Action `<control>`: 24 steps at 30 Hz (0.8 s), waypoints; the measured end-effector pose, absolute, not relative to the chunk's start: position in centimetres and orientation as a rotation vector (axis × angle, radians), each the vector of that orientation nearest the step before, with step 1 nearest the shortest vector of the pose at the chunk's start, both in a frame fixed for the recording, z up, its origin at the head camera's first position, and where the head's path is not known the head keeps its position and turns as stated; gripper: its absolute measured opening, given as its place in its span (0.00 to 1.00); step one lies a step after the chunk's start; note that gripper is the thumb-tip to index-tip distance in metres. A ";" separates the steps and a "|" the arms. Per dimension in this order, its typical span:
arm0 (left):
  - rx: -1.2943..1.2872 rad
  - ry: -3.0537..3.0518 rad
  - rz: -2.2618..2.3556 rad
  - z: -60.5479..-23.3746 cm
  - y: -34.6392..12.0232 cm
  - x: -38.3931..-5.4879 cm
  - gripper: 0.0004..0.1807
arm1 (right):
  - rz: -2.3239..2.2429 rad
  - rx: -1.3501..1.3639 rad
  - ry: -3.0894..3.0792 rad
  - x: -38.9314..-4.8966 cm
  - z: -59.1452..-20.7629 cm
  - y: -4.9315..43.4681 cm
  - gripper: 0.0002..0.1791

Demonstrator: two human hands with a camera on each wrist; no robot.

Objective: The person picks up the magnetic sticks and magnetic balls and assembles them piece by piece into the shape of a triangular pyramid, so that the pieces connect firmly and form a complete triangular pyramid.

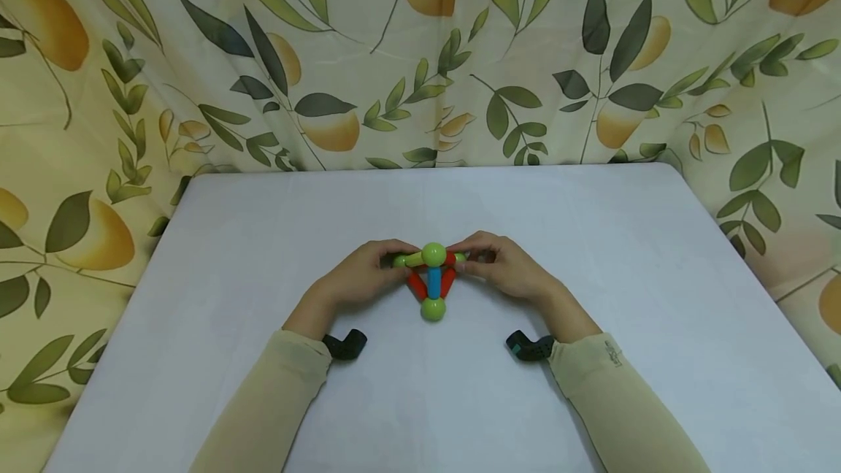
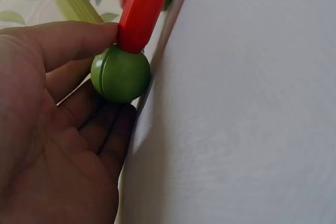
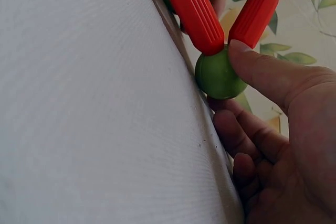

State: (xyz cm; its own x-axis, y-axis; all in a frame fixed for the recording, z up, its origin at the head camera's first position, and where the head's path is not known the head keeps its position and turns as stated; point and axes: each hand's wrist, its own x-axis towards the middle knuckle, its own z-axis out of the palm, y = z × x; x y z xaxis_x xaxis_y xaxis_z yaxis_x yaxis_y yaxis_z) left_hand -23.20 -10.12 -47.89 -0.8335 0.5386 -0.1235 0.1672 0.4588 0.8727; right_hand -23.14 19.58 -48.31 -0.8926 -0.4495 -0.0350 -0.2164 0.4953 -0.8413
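A toy frame of rods and green balls stands mid-table in the head view. Its blue rod [image 1: 434, 283] joins a top ball [image 1: 434, 254] to a front ball [image 1: 433, 309]. Red rods [image 1: 417, 285] slope from the front ball to the side balls, and a yellow-green rod [image 1: 414, 260] runs from the top ball to the left. My left hand [image 1: 361, 272] pinches the left green ball [image 2: 123, 74], thumb beside a red rod's end. On the opposite side, my right hand [image 1: 509, 266] holds the right green ball [image 3: 218, 74] between thumb and fingers.
The frame rests on a white-covered table [image 1: 434, 400]. A leaf-and-fruit patterned cloth [image 1: 407, 93] hangs behind and at both sides. Black wrist devices [image 1: 346, 346] sit at both sleeve cuffs.
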 end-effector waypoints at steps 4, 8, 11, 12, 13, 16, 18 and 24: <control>0.616 2.336 1.383 -48.0 -10.3 -23.6 0.16 | -1.339 -0.564 2.508 -23.4 -48.0 19.5 0.15; 0.637 2.312 1.420 -48.4 -10.6 -23.7 0.14 | -1.329 -0.547 2.501 -23.2 -48.1 19.5 0.15; 0.662 2.300 1.436 -48.7 -10.7 -23.7 0.14 | -1.323 -0.543 2.505 -23.1 -48.3 19.5 0.15; 0.675 2.299 1.441 -48.8 -10.7 -23.7 0.15 | -1.323 -0.542 2.509 -23.0 -48.3 19.5 0.15; 0.689 2.299 1.446 -48.9 -10.7 -23.7 0.15 | -1.324 -0.542 2.512 -23.0 -48.2 19.5 0.15; 0.724 2.309 1.450 -49.0 -10.6 -23.9 0.15 | -1.326 -0.529 2.517 -22.9 -48.2 19.6 0.15; 0.732 2.319 1.451 -49.0 -10.5 -24.0 0.15 | -1.326 -0.528 2.518 -22.9 -48.2 19.7 0.16; 0.696 2.335 1.474 -48.9 -10.8 -24.0 0.15 | -1.333 -0.539 2.502 -23.1 -48.2 19.5 0.16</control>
